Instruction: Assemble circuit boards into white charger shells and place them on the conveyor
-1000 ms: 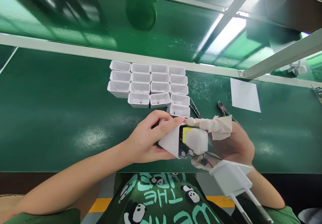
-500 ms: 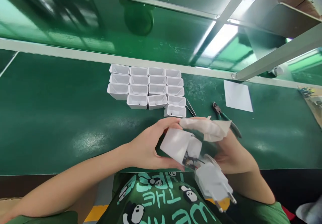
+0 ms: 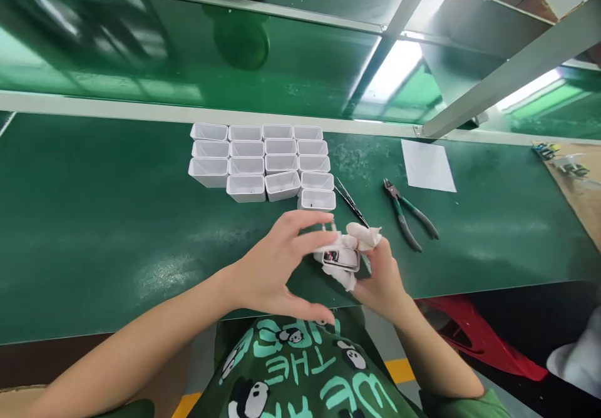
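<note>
A white power adapter point(image 3: 350, 259) is gripped in my right hand point(image 3: 382, 280), whose thumb and a finger are wrapped in white coverings. Its open end faces up, showing small parts and a bit of red inside. Two metal prongs stick out at its far side. My left hand point(image 3: 275, 268) is beside it on the left, thumb and fingers spread wide. Its fingertips overlap the plug end; whether they touch it I cannot tell. Just beyond the hands, several white open-topped cases point(image 3: 246, 186) stand in rows, a few with dark bits inside.
Tweezers point(image 3: 352, 203) lie right of the cases. Farther right are green-handled cutting pliers point(image 3: 407, 213) and a white paper sheet point(image 3: 428, 165). A metal shelf post point(image 3: 498, 71) slants over the back right of the green table point(image 3: 94, 230). Small parts lie on cardboard point(image 3: 582, 186) at the far right.
The adapter has turned from prongs toward my body to open end up, and moved forward in my right hand. My left hand has let go of the white case and spread its fingers.
</note>
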